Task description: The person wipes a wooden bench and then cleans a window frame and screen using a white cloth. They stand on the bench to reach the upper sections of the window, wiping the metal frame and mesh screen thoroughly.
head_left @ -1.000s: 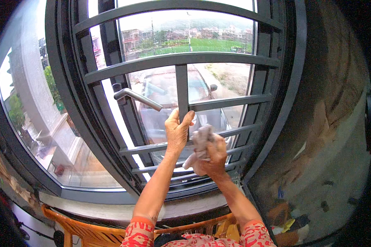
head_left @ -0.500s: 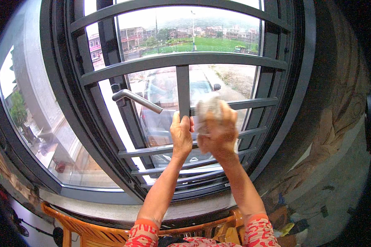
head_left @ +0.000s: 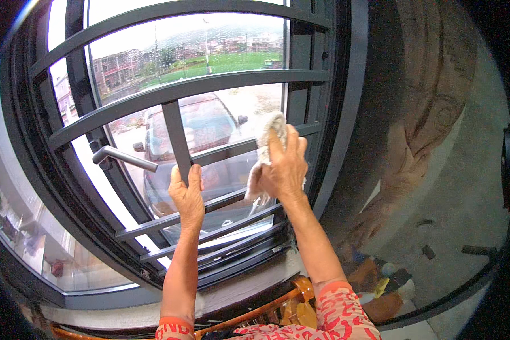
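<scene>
Rumpled cloth (head_left: pixel 265 137) now farther rightward in right hand's (head_left: pixel 288 171) clutch, flat bar (head_left: pixel 177 133) in left hand's (head_left: pixel 188 201) pinch

Both arms reach forward, forearms bare. The left forearm (head_left: pixel 179 266) rises nearly upright to the left hand (head_left: pixel 187 195), curled in a firm grip, its thumb (head_left: pixel 195 171) pointing up. The right forearm (head_left: pixel 317 243) slants inward to the right hand (head_left: pixel 283 164), raised slightly higher, back toward the viewer, fingers (head_left: pixel 292 139) pointing upward, pressed in a grasp.
</scene>
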The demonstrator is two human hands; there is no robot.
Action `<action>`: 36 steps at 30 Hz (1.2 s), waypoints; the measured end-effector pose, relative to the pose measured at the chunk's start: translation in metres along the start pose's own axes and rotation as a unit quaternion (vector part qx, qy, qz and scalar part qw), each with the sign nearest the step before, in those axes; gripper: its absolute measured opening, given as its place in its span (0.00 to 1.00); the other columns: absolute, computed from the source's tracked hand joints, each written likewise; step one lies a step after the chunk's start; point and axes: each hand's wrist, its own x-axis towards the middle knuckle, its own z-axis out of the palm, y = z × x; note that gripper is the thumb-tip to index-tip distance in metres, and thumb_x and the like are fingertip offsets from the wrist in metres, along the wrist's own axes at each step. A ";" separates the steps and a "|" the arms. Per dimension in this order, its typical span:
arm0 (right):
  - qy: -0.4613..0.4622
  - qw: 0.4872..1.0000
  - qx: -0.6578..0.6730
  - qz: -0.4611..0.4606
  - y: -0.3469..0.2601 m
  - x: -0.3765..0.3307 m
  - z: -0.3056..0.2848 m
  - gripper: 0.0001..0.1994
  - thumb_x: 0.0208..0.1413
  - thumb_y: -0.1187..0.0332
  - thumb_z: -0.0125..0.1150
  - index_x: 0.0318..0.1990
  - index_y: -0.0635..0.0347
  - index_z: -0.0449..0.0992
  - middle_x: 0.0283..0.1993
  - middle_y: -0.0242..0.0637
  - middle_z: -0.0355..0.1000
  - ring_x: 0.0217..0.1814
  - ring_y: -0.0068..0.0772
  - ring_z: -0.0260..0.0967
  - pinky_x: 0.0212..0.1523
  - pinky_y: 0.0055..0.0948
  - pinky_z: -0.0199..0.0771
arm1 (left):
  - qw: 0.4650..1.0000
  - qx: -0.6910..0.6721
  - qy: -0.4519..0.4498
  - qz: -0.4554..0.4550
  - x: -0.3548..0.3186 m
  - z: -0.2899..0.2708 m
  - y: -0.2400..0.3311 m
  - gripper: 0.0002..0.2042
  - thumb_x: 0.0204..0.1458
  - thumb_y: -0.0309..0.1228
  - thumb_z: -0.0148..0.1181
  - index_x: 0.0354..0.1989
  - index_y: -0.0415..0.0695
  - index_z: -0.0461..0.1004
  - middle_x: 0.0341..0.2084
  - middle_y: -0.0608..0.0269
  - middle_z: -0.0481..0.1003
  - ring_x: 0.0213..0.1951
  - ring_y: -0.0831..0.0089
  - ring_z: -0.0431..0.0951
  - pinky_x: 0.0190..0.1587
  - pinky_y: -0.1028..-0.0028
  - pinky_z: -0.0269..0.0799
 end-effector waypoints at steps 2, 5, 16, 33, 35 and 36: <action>-0.012 0.998 -0.025 0.053 0.022 0.006 -0.004 0.30 0.37 0.73 0.64 0.55 0.58 0.69 0.58 0.47 0.56 0.53 0.52 0.59 0.48 0.42 0.70 | 1.000 0.005 -0.005 0.002 0.000 0.000 -0.001 0.06 0.57 0.31 0.57 0.34 0.42 0.69 0.20 0.74 0.65 0.20 0.87 0.62 0.21 0.84 0.57; -0.025 0.990 -0.047 0.131 0.052 0.016 -0.005 0.31 0.41 0.72 0.64 0.58 0.57 0.64 0.58 0.47 0.55 0.55 0.51 0.59 0.50 0.43 0.70 | 1.000 0.015 -0.014 0.007 -0.001 -0.001 -0.003 0.06 0.57 0.31 0.57 0.34 0.42 0.69 0.19 0.75 0.64 0.20 0.87 0.62 0.21 0.84 0.56; -0.068 0.988 0.008 0.138 0.031 0.006 -0.011 0.25 0.44 0.66 0.62 0.52 0.56 0.65 0.48 0.49 0.56 0.50 0.54 0.61 0.45 0.47 0.70 | 1.000 0.021 -0.018 0.014 0.000 -0.003 -0.003 0.05 0.58 0.31 0.55 0.34 0.42 0.69 0.21 0.75 0.64 0.21 0.88 0.61 0.21 0.84 0.55; -0.093 0.963 0.032 0.251 0.084 0.045 -0.011 0.24 0.41 0.60 0.59 0.48 0.61 0.67 0.49 0.58 0.68 0.48 0.61 0.68 0.49 0.50 0.68 | 1.000 0.010 -0.010 -0.007 0.001 -0.004 -0.010 0.07 0.56 0.33 0.58 0.33 0.43 0.68 0.19 0.75 0.63 0.20 0.87 0.61 0.22 0.83 0.56; -0.109 0.964 0.045 0.238 0.082 0.045 -0.006 0.26 0.41 0.61 0.58 0.50 0.60 0.67 0.49 0.60 0.67 0.49 0.62 0.67 0.49 0.49 0.68 | 0.999 0.048 -0.009 0.005 0.003 -0.010 -0.011 0.10 0.56 0.36 0.58 0.33 0.43 0.69 0.18 0.75 0.63 0.20 0.86 0.61 0.22 0.82 0.56; -0.111 0.965 0.046 0.232 0.078 0.041 -0.007 0.26 0.41 0.60 0.58 0.51 0.57 0.67 0.48 0.60 0.66 0.48 0.62 0.67 0.48 0.49 0.69 | 0.996 0.083 -0.026 0.024 0.002 -0.011 -0.008 0.12 0.56 0.39 0.57 0.33 0.43 0.69 0.17 0.74 0.62 0.20 0.86 0.61 0.22 0.80 0.57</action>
